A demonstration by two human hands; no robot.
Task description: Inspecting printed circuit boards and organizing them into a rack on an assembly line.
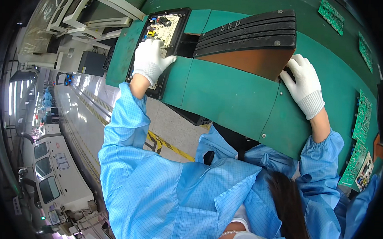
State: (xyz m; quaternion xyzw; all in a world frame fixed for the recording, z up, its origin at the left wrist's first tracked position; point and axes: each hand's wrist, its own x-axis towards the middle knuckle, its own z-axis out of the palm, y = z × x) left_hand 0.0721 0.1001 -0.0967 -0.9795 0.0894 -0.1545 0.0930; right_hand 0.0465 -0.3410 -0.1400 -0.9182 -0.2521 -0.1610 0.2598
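- The parts board (pixel 166 30) sits in a black tray (pixel 182 30) at 11 o'clock on the green worktop (pixel 224 92), counting from the middle of the view
- The left hand (pixel 149 57) lies over the tray's 8 o'clock side, fingers near each other and thumb stretched out toward 3 o'clock; I cannot tell if it grips or just rests
- The right hand (pixel 301 78) is between 2 and 3 o'clock, bent in at the 4 o'clock corner of the orange box (pixel 249 62) with the ridged black top; its fingertips are hidden, so I cannot tell if it holds anything
- It seems best to steer by the tray's edge, as the little parts, like the yellow one (pixel 152 34), stand up and may bend
- Keep the tray flat and go slow, so nothing bumps the box at 1 o'clock
- Watch the right fingers by the box, since a pinch could happen there
- Keep that elbow off the green boards (pixel 332 16) between 2 and 4 o'clock
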